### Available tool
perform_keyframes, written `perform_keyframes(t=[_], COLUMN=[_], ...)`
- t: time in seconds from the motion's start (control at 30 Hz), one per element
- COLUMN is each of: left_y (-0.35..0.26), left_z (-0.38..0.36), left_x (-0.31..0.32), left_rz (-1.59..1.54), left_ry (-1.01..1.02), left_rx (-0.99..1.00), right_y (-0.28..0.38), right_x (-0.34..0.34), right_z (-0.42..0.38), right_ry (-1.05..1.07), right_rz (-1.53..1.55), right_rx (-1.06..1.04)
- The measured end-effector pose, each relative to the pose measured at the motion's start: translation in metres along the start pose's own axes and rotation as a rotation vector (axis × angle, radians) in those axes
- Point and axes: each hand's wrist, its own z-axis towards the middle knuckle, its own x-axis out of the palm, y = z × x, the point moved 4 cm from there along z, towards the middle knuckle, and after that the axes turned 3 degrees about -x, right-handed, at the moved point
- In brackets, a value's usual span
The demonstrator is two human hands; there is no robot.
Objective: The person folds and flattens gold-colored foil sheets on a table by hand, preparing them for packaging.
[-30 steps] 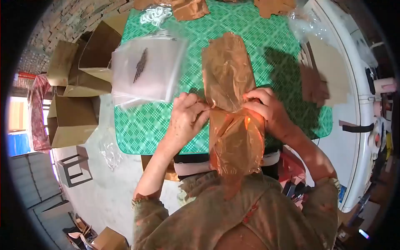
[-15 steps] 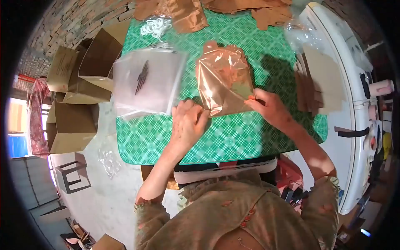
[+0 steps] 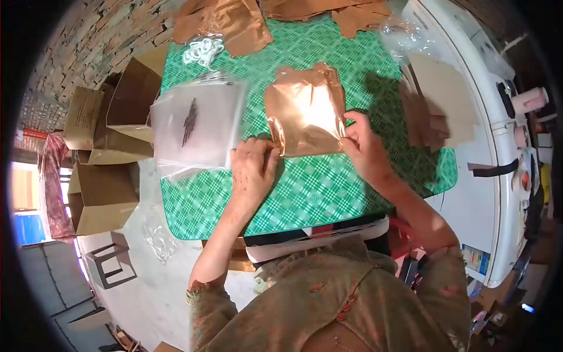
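A flat brown item in a shiny clear plastic bag (image 3: 308, 108) lies on the green checked tablecloth (image 3: 305, 193), with bright glare on its surface. At the bag's lower left corner, my left hand (image 3: 253, 167) pinches the plastic between thumb and fingers. My right hand (image 3: 362, 144) grips the bag's lower right edge, its fingers closed on the film. Left of the bag lies a stack of clear plastic sleeves (image 3: 199, 126) with a dark mark on it. The near edge of the stack lies close to my left hand.
White bands (image 3: 203, 53) lie at the back left beside wrapped brown pieces (image 3: 237, 29). Crumpled clear plastic (image 3: 404, 38) and flat cardboard sheets (image 3: 443, 102) are on the right. Open cardboard boxes (image 3: 108, 190) and a grey stool frame (image 3: 111, 261) stand left of the table.
The view has shifted slightly. The bagged item lies straighter, its film looks tauter and its glare is larger. My right hand has turned, its fingers pointing more upward along the bag's side.
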Motion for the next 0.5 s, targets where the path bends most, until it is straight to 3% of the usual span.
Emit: perform_keyframes(t=[0.2,0.3,0.5], left_y=[0.001,0.004,0.003], left_z=[0.016,0.030,0.044], left_x=[0.001,0.004,0.012], left_rz=[-0.031,-0.349,-0.510], left_ry=[0.043,0.094,0.171], left_rx=[-0.088,-0.301,-0.398], right_y=[0.001,0.000,0.000], right_x=[0.006,0.007,0.007], right_z=[-0.005,-0.007,-0.010], right_ry=[-0.054,-0.058,-0.089], right_rz=[-0.040,-0.074,-0.099], right_rx=[-0.025,-0.069,-0.094])
